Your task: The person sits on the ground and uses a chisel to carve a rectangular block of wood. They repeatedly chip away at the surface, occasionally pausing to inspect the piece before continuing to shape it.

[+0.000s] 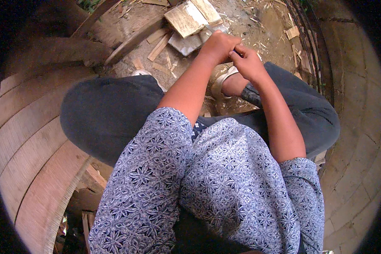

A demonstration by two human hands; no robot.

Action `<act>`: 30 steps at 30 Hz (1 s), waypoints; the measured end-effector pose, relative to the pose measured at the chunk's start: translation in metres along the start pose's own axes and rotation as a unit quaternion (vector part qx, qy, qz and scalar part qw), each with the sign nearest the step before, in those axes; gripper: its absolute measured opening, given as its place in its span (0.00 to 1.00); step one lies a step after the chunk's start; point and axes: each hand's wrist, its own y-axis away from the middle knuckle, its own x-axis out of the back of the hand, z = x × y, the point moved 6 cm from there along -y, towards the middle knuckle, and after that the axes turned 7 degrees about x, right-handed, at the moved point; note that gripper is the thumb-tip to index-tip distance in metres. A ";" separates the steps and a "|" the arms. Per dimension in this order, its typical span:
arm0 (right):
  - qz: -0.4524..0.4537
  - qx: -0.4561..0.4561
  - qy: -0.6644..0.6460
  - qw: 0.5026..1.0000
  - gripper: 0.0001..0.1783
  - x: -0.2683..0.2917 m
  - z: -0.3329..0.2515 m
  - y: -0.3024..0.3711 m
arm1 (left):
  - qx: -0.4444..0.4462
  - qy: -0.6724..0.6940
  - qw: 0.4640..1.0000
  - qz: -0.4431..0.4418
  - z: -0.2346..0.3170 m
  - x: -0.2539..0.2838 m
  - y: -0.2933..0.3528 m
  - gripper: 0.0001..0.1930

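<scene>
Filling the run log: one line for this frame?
left hand: closed | right hand: pinching small dark item, unclear | hands: touching | below: wood scraps

Two hands meet far in the scene: the left hand [218, 44] and the right hand [247, 63], fingers touching around one small dark object [235, 51] too hidden to identify. Two sandalled feet show, one [222, 80] near the hands, one [142, 73] further left. About three flat wooden blocks [186, 19] lie stacked beyond. Many small wood offcuts [158, 47] scatter the ground, too many to count.
</scene>
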 end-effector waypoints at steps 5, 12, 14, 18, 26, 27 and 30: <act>0.001 0.014 -0.021 1.000 0.16 -0.002 0.010 -0.003 | -0.008 0.003 0.999 -0.038 0.003 0.002 -0.002 0.07; 0.048 0.050 -0.009 0.998 0.17 -0.007 0.016 -0.006 | -0.020 -0.040 0.997 -0.071 -0.005 -0.002 -0.006 0.05; 0.050 0.077 -0.027 0.995 0.17 -0.005 0.012 -0.007 | -0.023 -0.054 0.996 -0.070 -0.006 -0.003 -0.006 0.06; 0.035 0.049 -0.034 0.998 0.17 -0.004 0.024 -0.011 | -0.006 -0.054 0.996 -0.077 0.007 0.006 -0.009 0.07; 0.004 0.048 0.011 0.999 0.17 -0.001 0.010 0.001 | -0.004 -0.004 1.000 0.000 0.011 0.010 0.006 0.07; -0.005 0.038 0.019 0.999 0.17 -0.002 0.010 0.002 | -0.006 -0.017 1.000 -0.001 0.011 0.009 0.007 0.06; 0.044 0.050 0.012 0.998 0.17 -0.008 0.011 0.005 | -0.040 0.007 0.999 -0.009 0.009 0.008 0.006 0.07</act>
